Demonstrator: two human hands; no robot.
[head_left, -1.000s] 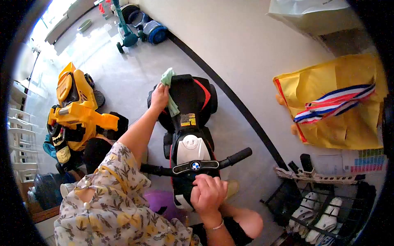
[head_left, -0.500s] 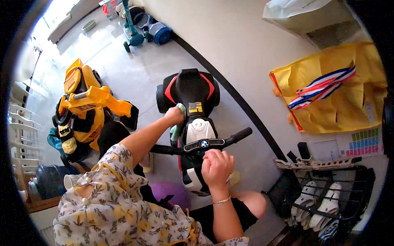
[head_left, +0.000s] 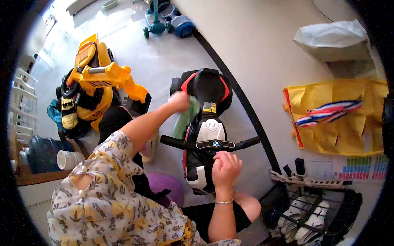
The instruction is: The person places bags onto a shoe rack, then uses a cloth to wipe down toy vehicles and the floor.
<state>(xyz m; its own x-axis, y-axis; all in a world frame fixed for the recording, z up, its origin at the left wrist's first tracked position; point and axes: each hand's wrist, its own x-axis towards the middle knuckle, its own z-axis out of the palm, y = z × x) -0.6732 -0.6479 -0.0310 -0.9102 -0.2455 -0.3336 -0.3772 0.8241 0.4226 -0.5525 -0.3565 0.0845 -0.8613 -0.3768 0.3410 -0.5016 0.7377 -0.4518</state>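
A black, red and white ride-on toy motorbike (head_left: 211, 131) stands on the floor before me, with black handlebars (head_left: 172, 141) and a round badge at their centre. My left hand (head_left: 179, 101), a little smeared by motion, is closed on a pale green cloth (head_left: 185, 121). The cloth hangs along the left side of the bike's seat (head_left: 205, 88). Just below the handlebar's middle, my right hand (head_left: 226, 167) is curled into a fist over the front of the bike. The inside of its fingers is hidden.
A yellow toy excavator (head_left: 96, 82) stands to the left. Behind are a teal scooter (head_left: 157, 26) and a blue hoverboard (head_left: 182, 26). A purple ball (head_left: 166, 186) lies near my legs. At right are a black shoe rack (head_left: 324, 221) and a yellow hanging organizer (head_left: 336, 135).
My left hand has lifted slightly up and away from the bike's side, and more of the green cloth shows. My right hand keeps its place below the handlebar. The view has shifted.
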